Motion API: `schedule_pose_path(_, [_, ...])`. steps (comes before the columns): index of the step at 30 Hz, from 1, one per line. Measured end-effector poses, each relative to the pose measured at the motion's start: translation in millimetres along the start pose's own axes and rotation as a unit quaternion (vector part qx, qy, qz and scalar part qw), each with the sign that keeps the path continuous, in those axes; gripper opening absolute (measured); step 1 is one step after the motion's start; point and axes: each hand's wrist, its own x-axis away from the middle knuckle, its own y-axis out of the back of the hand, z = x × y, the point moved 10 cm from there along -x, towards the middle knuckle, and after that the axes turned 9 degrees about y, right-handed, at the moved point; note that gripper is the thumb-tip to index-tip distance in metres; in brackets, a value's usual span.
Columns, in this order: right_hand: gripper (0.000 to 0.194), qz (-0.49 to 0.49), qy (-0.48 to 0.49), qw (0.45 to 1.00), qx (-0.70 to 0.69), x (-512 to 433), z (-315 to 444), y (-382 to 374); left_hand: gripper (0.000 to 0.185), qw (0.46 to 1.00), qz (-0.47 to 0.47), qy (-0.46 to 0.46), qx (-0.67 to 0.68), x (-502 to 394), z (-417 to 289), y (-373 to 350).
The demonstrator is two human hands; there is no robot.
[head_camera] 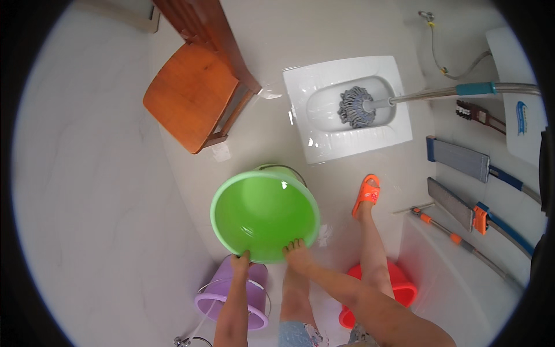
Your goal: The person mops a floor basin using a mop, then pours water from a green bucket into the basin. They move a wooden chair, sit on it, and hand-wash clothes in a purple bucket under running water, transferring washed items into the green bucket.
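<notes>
A large green plastic bucket [264,217] is tilted before me, its open mouth facing me and its wire handle hanging at the far side. My left hand [241,262] grips the near rim towards the left. My right hand [298,253] holds the same rim further right, with its fingers over the edge. Below my left hand, a purple bucket [234,288] stands near the wall, and a stream of water from a tap [182,342] runs into it. Partly hidden behind my right arm and leg is a red plastic basin [401,288].
A wooden chair [190,97] stands at upper left. A string mop [357,106] rests in the white squat toilet [299,104]. Flat mops [459,158], a brown brush [477,115] and a squeegee [455,238] line the right wall. The tiled floor looks wet and shiny.
</notes>
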Motion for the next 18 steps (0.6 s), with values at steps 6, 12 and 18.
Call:
schedule_pose_path(6, [0.018, -0.07, -0.016, 0.994, -0.086, 25.4, -53.9, 61.9, 0.031, 0.998, 0.057, -0.037, 0.011, 62.1, -57.5, -44.2])
schedule_pose_path(12, [0.016, -0.155, -0.033, 0.98, -0.124, 37.9, -114.4, 125.9, 0.029, 0.989, 0.107, -0.103, 0.008, 116.5, -140.9, -113.7])
schedule_pose_path(18, [0.029, -0.136, -0.119, 0.962, -0.206, 48.5, -187.3, 137.5, 0.023, 0.978, 0.13, -0.161, -0.027, 142.2, -204.9, -199.9])
